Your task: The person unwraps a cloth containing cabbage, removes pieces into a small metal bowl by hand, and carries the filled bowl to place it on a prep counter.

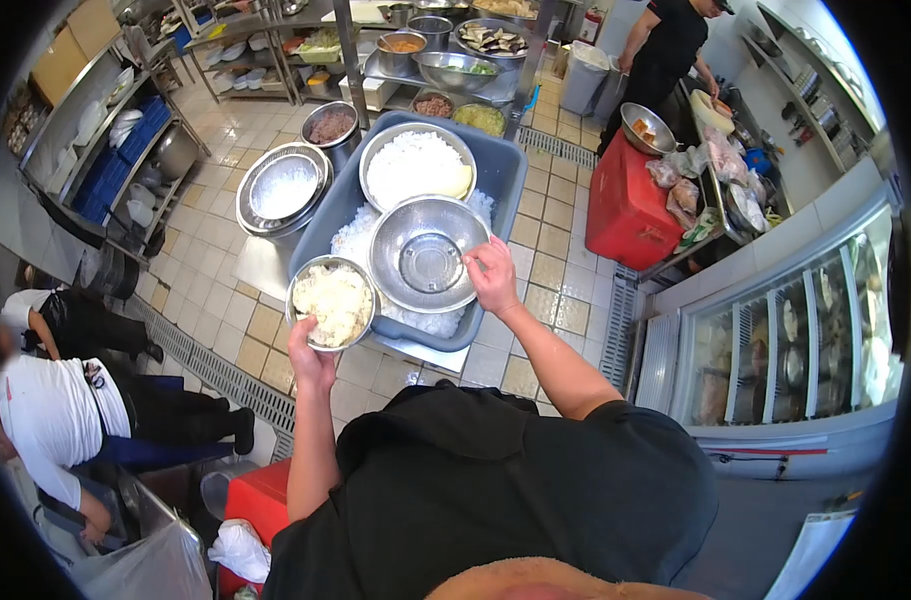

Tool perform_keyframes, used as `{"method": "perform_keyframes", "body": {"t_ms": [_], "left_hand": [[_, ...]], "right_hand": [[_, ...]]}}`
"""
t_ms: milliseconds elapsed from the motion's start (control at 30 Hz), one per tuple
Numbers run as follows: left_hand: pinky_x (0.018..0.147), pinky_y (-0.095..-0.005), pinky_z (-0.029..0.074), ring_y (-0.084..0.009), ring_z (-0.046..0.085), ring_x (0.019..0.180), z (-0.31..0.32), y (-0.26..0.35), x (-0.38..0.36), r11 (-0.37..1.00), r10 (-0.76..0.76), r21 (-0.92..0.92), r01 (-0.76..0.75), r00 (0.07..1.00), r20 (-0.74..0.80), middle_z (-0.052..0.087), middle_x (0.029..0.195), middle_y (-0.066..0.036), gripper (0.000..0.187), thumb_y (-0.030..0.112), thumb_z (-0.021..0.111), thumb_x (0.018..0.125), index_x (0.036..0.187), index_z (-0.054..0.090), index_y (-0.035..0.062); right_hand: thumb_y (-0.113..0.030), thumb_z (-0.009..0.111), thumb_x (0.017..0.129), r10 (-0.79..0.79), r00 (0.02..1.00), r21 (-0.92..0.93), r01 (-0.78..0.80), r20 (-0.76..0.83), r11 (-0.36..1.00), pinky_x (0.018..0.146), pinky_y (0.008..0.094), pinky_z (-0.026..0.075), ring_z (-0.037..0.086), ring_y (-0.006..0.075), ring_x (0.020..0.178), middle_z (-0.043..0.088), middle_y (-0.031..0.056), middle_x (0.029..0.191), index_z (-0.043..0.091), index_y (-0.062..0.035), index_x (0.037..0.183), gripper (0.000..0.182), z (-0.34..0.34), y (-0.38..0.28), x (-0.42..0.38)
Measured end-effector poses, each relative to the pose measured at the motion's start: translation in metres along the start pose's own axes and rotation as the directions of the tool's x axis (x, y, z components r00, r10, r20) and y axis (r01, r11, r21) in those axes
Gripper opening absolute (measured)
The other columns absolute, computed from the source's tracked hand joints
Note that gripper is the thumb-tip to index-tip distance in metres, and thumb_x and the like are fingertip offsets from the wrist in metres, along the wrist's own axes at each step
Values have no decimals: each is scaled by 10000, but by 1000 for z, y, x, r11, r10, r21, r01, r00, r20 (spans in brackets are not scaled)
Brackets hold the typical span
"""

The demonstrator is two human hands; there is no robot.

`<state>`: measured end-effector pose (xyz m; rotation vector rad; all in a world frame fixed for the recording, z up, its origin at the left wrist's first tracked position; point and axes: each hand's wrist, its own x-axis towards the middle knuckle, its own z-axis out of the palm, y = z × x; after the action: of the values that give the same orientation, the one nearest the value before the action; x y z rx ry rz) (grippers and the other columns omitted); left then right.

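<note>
My left hand (pixel 312 352) grips the rim of a steel bowl (pixel 330 304) filled with pale yellow, crumbly food. The fingers of my right hand (pixel 492 278) pinch the right rim of an empty perforated steel bowl (pixel 430 254). Both bowls are over the near part of a large grey-blue tub (pixel 506 185) holding ice (pixel 435 320). Behind the perforated bowl, and partly hidden by it, a steel bowl with white contents (pixel 411 170) and a pale yellow piece at its right side sits in the tub.
Left of the tub stand nested bowls with white contents (pixel 283 189) and a pot of reddish food (pixel 331 126). A red box (pixel 625 205) and a glass-fronted fridge (pixel 790 330) are at right. Co-workers stand at upper right (pixel 665 50) and left (pixel 65 400).
</note>
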<state>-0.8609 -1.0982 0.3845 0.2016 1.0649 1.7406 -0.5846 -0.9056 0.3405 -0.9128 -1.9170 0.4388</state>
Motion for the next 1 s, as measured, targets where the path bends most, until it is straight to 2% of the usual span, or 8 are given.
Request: {"method": "perform_keyframes", "body": {"t_ms": [167, 200, 433, 467, 733, 933, 1000], "left_hand": [[941, -417, 508, -290, 608, 1120, 2, 1, 0, 1000, 14, -5, -14, 1000, -24, 594, 1242, -183, 511, 216, 525, 855, 1289, 472, -47], [803, -400, 555, -274, 650, 1029, -1, -1, 3, 1000, 20, 24, -19, 999, -40, 620, 1200, -153, 536, 264, 531, 849, 1306, 470, -9], [826, -409, 547, -281, 647, 1036, 2, 1, 0, 1000, 16, 23, -16, 999, -30, 619, 1196, -169, 526, 262, 529, 854, 1290, 475, -27], [822, -407, 549, -281, 649, 1034, 3, 1, 0, 1000, 19, 20, -19, 999, -29, 620, 1192, -172, 523, 257, 528, 854, 1286, 477, -33], [790, -380, 564, -278, 663, 998, -1, 0, 1, 1000, 28, 15, -28, 998, -54, 630, 1156, -186, 504, 218, 540, 847, 1261, 483, -63], [833, -397, 560, -287, 656, 1017, 1, -1, 2, 999, 31, -13, -32, 997, -70, 626, 1160, -193, 504, 210, 544, 845, 1257, 482, -73], [834, -372, 560, -261, 662, 1007, 5, 0, 0, 999, 36, -16, -37, 996, -76, 636, 1150, -178, 458, 207, 536, 856, 1226, 509, -63]], "right_hand": [[-136, 637, 821, 7, 1000, 6, -7, 8, 1000, 1011, 451, 391, 612, 280, 822, 634, 83, 779, 646, -64, 779, 83, 2, 1, 2], [-140, 638, 824, -2, 1000, 7, 2, 0, 1000, 1008, 452, 393, 613, 275, 818, 632, 83, 776, 646, -64, 778, 89, 2, 2, 1], [-128, 634, 825, 7, 1000, 0, -7, 19, 1000, 1016, 454, 382, 609, 275, 833, 629, 82, 783, 644, -63, 778, 81, 2, -1, 2], [-131, 610, 859, 7, 1000, 2, -8, 30, 1000, 1037, 452, 368, 608, 273, 845, 628, 86, 794, 641, -54, 801, 102, 2, 0, 1], [-137, 623, 838, 27, 999, 22, -28, 24, 999, 1036, 456, 362, 616, 265, 847, 644, 75, 806, 660, -76, 797, 82, 3, -1, 2], [-135, 617, 847, 29, 999, 29, -29, 28, 999, 1036, 457, 362, 617, 260, 853, 644, 71, 805, 659, -75, 797, 89, 2, -1, 3], [-133, 615, 848, 28, 999, 27, -29, 28, 999, 1036, 457, 362, 617, 260, 854, 644, 70, 804, 658, -75, 795, 89, 2, -2, 3]]}}
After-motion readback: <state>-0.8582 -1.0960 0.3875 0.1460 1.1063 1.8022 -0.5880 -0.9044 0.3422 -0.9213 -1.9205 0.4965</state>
